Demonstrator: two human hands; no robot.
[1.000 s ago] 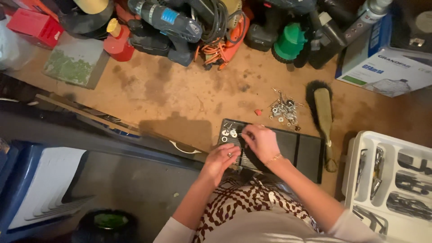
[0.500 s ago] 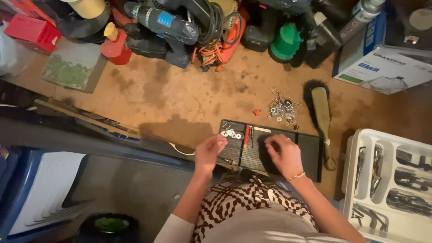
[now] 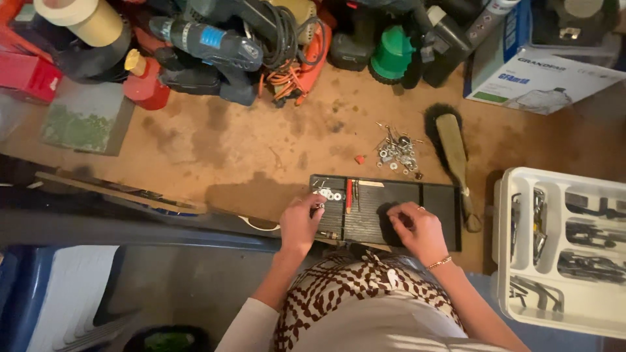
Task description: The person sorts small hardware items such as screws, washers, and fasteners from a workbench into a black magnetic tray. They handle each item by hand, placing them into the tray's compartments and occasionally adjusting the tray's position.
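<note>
The left hand rests on the left end of the black tray, its fingers bent together on a small metal piece, just below the white washers; the right hand lies on the middle of the tray with fingers curled, and I cannot tell if it holds something; a red-handled tool lies in the tray between the two hands, toward 12 o'clock.

From the tray, at 12 o'clock a small heap of screws and nuts lies near, not touching; at 1 o'clock a hand brush lies along the tray's right end, its handle just beside the corner; at 3 o'clock a white divided organiser with tools stands near; at 11 o'clock, well apart, are a blue drill, orange cable and a red can; a green funnel and a cardboard box stand along the far edge.

The tray sits at the near edge of the brown workbench; its bare top is open room toward 10 o'clock; on the right side the brush and organiser close the way.
</note>
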